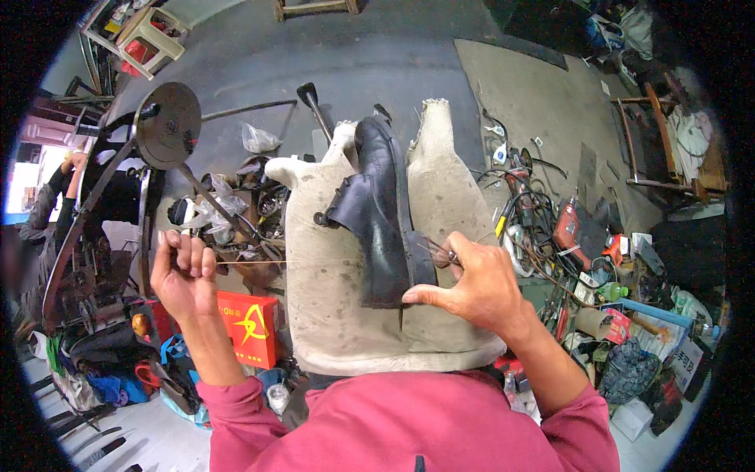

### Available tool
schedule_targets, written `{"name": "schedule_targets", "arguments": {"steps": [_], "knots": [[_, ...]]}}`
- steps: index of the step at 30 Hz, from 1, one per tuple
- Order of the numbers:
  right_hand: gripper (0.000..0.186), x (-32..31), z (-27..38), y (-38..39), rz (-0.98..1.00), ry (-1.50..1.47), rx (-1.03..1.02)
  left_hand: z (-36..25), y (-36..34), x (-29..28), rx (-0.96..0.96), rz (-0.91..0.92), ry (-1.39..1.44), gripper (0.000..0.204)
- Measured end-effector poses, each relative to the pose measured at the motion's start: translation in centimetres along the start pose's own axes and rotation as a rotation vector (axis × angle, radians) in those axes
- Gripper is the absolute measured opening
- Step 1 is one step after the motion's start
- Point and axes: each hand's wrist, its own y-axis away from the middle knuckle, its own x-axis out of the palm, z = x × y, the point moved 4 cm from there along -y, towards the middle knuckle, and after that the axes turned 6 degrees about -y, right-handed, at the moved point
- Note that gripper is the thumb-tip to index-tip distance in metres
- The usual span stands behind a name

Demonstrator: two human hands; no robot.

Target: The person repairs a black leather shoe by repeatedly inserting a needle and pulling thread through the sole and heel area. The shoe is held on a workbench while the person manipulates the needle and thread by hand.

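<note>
A black leather boot (pixel 377 220) lies along a stained beige padded apron (pixel 322 315) over my lap, its upper flap folded to the left. My left hand (pixel 183 275) is held out left of it, fingers curled on a thin tan thread (pixel 314 262) stretched across to the boot. My right hand (pixel 472 291) grips the boot's heel end, thumb on its lower edge, with a slim metal tool (pixel 431 249) held by the curled fingers at the sole's right edge. Those fingertips are partly hidden.
A black machine with a round wheel (pixel 169 126) stands at left, beside another person's arm (pixel 75 169). A red box (pixel 255 330) sits below my left hand. Drills (pixel 568 232), cables and bags crowd the right. A plastic stool (pixel 153 43) and wooden chair (pixel 664 149) stand farther off.
</note>
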Motion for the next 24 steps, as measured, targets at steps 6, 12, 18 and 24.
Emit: {"name": "schedule_targets", "arguments": {"steps": [6,12,18,24], "knots": [[0.059,0.8,-0.8,-0.1,-0.057,-0.100,-0.031,-4.8,-2.8,-5.4,0.097,-0.224,-0.125,0.025],[0.056,1.7,-1.6,-0.2,0.037,-0.135,-0.034,-5.9,0.9,-13.0,0.026,-0.310,-0.299,0.026],[0.053,2.3,-1.0,0.3,-0.052,-0.082,-0.098,0.5,6.9,-18.7,-0.166,-0.652,-0.144,0.028],[0.053,2.2,-0.5,1.3,-0.103,-0.069,-0.195,-1.6,9.8,-16.6,-0.250,-0.306,-0.274,0.029]]}}
